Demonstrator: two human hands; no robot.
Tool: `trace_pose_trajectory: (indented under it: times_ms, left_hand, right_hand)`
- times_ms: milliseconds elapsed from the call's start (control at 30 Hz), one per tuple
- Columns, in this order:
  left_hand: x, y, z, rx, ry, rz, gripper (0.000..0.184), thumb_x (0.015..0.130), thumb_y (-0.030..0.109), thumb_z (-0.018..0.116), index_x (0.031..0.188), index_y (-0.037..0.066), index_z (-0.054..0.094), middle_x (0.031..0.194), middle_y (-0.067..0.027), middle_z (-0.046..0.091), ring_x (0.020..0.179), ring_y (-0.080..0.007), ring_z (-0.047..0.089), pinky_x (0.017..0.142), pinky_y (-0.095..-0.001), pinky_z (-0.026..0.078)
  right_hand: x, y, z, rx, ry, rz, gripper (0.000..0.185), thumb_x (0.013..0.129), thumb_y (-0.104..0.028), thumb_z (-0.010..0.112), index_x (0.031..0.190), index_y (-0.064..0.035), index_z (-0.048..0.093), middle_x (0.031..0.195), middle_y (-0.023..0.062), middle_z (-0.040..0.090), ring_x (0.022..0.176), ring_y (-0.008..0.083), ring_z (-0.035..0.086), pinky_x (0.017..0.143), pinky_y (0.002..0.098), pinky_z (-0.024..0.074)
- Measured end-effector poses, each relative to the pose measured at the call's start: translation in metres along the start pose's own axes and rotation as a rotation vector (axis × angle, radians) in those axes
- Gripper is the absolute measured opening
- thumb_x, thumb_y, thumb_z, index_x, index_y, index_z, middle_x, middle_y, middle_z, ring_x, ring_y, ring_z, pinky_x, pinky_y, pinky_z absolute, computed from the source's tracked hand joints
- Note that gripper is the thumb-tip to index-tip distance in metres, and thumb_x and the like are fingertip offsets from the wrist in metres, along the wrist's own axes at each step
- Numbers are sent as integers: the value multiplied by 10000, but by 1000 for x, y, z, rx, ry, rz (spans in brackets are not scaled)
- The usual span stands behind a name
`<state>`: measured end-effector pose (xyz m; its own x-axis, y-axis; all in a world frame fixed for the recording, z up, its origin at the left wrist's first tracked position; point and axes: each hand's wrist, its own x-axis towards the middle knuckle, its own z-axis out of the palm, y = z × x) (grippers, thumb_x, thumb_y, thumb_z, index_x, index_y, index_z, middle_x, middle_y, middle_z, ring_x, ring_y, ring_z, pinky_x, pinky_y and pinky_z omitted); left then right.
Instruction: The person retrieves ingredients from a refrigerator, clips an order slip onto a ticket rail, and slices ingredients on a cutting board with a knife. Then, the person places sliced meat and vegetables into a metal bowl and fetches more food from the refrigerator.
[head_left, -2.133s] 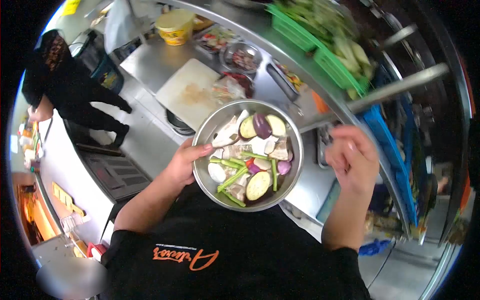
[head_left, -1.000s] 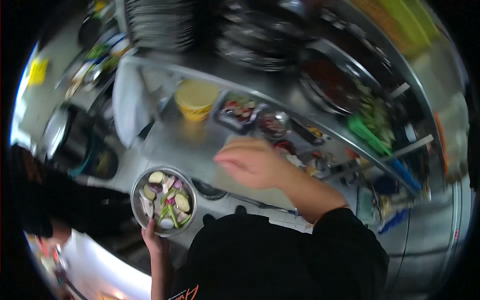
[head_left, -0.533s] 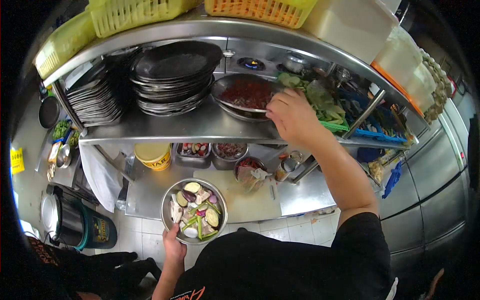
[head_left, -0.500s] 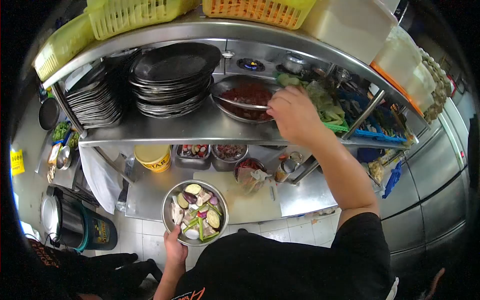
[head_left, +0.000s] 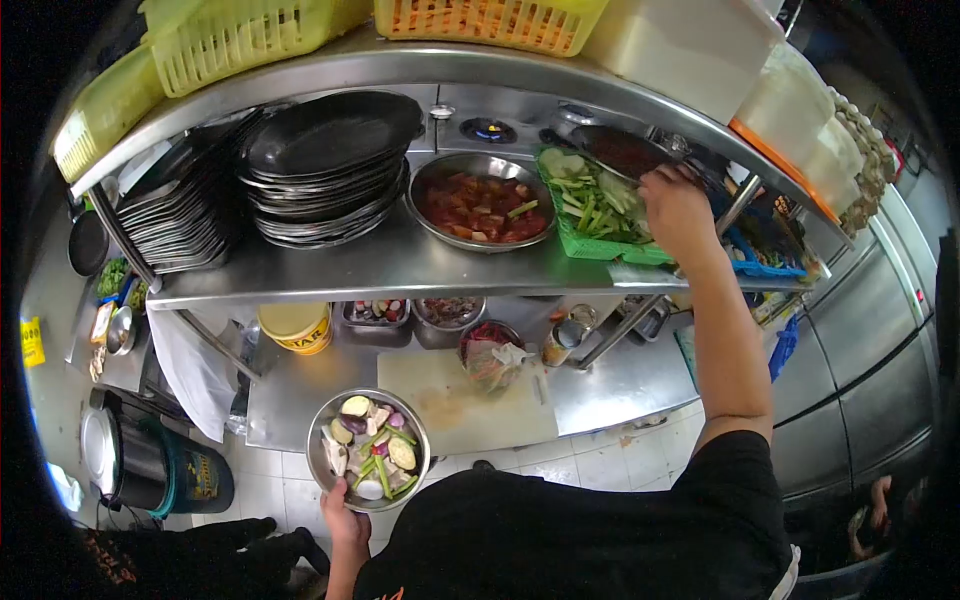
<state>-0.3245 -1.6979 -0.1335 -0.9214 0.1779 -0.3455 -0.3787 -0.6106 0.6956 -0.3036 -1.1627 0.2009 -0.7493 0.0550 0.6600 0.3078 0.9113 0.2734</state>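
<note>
My left hand (head_left: 345,515) grips the near rim of a steel bowl (head_left: 318,470), its fingers partly hidden beneath it. Inside lie eggplant slices, green stalks, reddish onion pieces and pale chunks. My right hand (head_left: 680,205) is closed on the edge of a shallow round metal dish or lid (head_left: 622,150); which of the two I cannot tell. Its dark face looks reddish, and it is held tilted over the back of a green basket (head_left: 595,247) of cut green vegetables. Left of the basket, on the shelf, an uncovered steel bowl (head_left: 482,242) contains red stew with chunks.
Stacked black plates (head_left: 330,140) fill the shelf's left part. Below, a cutting board (head_left: 420,400), a bagged bowl (head_left: 490,355), a yellow tub (head_left: 300,325) and jars (head_left: 565,340) stand on the counter. Yellow baskets (head_left: 255,45) sit overhead. Another person's dark-clothed legs (head_left: 220,545) show at lower left.
My right hand has carried the round metal piece rightward, off the stew bowl and over toward the green basket, exposing the stew. The bowl in my left hand has shifted slightly left and down.
</note>
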Motion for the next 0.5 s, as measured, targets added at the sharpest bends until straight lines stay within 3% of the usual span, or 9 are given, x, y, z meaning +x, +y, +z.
trace_pose_trajectory:
  times_ms: [167, 300, 500]
  left_hand:
    - [2, 5, 15, 9, -45, 23, 471, 879, 136, 569, 1287, -78, 470, 1224, -176, 583, 1102, -289, 591, 984, -415, 452]
    - [9, -3, 6, -22, -80, 18, 473, 877, 118, 561, 1296, -78, 462, 1236, -185, 577, 1110, -294, 589, 994, -414, 449]
    - [5, -4, 15, -15, -65, 7, 481, 869, 100, 559, 1302, -81, 453, 1231, -191, 584, 1115, -297, 590, 1004, -419, 450]
  right_hand:
    - [6, -4, -28, 130, -167, 157, 203, 865, -189, 630, 984, -27, 655, 1003, 151, 633, 953, 373, 598, 836, 426, 481]
    - [37, -51, -34, 366, -94, 6, 244, 877, -204, 622, 1031, -17, 647, 1048, 144, 641, 937, 355, 620, 819, 408, 491]
    - [74, -114, 17, 375, -611, -191, 235, 837, -47, 561, 1049, -33, 661, 1018, 202, 658, 971, 384, 616, 834, 422, 494]
